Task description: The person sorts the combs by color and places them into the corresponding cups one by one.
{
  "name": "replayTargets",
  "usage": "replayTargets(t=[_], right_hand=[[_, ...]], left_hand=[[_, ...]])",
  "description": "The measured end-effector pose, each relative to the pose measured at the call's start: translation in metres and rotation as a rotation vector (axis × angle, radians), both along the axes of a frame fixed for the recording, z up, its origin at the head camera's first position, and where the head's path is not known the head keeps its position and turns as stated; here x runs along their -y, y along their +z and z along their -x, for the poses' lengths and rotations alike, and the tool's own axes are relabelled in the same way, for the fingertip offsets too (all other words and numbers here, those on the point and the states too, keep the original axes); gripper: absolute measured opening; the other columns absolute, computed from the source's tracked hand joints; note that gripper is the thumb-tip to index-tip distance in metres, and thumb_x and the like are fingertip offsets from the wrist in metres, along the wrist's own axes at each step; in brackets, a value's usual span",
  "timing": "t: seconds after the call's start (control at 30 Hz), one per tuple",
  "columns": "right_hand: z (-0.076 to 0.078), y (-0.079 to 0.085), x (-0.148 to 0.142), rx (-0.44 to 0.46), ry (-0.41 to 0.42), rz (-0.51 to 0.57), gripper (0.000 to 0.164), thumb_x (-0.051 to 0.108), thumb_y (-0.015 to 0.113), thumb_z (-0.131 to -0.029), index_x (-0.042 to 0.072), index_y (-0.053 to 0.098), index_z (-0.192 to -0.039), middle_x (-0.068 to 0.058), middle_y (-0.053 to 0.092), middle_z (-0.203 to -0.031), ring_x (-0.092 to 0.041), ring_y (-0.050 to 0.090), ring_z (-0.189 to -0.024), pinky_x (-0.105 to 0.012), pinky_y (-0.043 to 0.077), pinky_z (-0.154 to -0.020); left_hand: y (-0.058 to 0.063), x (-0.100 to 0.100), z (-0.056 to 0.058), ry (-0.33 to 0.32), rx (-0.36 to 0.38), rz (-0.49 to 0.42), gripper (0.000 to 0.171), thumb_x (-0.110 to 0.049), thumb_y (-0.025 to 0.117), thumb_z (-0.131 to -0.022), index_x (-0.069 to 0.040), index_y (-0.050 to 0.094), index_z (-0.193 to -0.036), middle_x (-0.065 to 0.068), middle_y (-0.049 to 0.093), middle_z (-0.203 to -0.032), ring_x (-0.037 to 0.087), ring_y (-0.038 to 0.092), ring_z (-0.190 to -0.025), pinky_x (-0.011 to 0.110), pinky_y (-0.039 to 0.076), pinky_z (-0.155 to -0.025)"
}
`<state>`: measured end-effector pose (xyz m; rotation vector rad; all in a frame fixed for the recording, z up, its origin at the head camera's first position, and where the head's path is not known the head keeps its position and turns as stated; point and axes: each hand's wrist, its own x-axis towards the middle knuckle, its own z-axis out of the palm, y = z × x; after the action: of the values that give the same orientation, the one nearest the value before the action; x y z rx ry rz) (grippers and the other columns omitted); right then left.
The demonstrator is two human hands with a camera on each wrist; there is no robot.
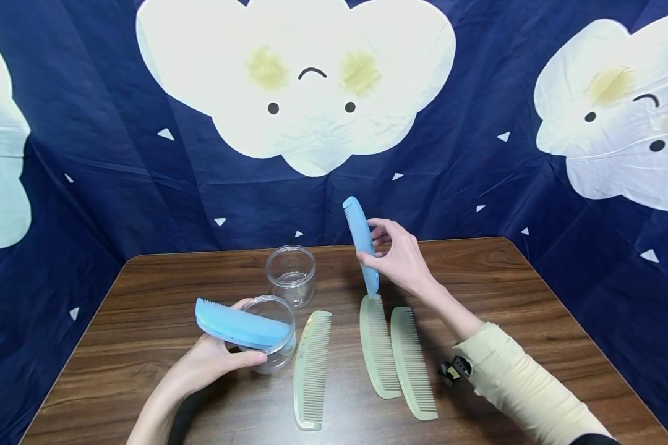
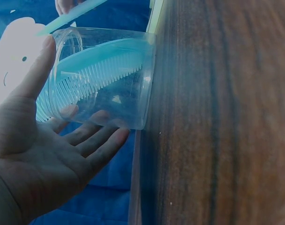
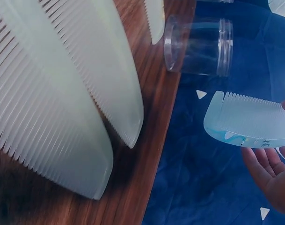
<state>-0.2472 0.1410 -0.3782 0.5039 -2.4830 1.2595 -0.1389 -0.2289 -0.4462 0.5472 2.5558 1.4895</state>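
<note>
My left hand (image 1: 214, 364) holds a clear plastic jar (image 1: 281, 358) low over the table, thumb on one side and fingers on the other. Inside the jar leans a blue comb (image 1: 239, 324), one end sticking out past the rim to the left; the left wrist view shows its teeth (image 2: 93, 82) through the wall. Farther back, my right hand (image 1: 403, 259) pinches a second blue comb (image 1: 360, 232) between thumb and fingers, raised and nearly upright. In the right wrist view, small printing marks this comb's spine (image 3: 245, 141).
Another clear jar (image 1: 291, 278) stands behind the held one. Three pale green combs lie on the wooden table (image 1: 161, 296): one (image 1: 312, 371) right of the held jar, two (image 1: 378, 349) (image 1: 414, 364) side by side farther right. A dark blue cloud-print cloth (image 1: 172, 173) hangs behind.
</note>
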Motion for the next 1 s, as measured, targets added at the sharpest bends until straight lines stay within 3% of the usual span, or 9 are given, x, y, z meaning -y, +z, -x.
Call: replayTargets(t=[0.53,0.77,1.0], right_hand=[[-0.012,0.011,0.018,0.002,0.026,0.163,0.062,0.014,0.087,-0.079,0.016,0.062,-0.135,-0.008,0.066,-0.112,-0.021,0.069,-0.099,-0.033,0.064,-0.081],[-0.019,0.019,0.029,-0.038,0.048,0.203,0.062,0.013,0.088,-0.078,0.016,0.062,-0.135,-0.008,0.066,-0.112,-0.021,0.070,-0.099,-0.035,0.064,-0.081],[-0.024,0.025,0.041,-0.065,0.066,0.244,0.062,0.011,0.088,-0.078,0.016,0.062,-0.134,-0.008,0.066,-0.111,-0.020,0.069,-0.099,-0.031,0.064,-0.080]], left_hand=[[0.000,0.000,0.000,0.004,0.019,-0.002,0.095,-0.026,0.085,-0.085,-0.016,0.029,-0.161,0.018,0.043,-0.159,-0.014,0.042,-0.128,0.017,0.046,-0.097],[-0.001,-0.001,0.002,-0.027,-0.001,-0.037,0.089,-0.021,0.084,-0.086,-0.017,0.033,-0.159,0.015,0.057,-0.147,-0.007,0.052,-0.122,0.015,0.043,-0.098],[-0.002,-0.001,0.003,-0.036,-0.008,-0.049,0.089,-0.020,0.084,-0.086,-0.017,0.033,-0.158,0.014,0.060,-0.144,-0.005,0.054,-0.121,0.014,0.043,-0.098]])
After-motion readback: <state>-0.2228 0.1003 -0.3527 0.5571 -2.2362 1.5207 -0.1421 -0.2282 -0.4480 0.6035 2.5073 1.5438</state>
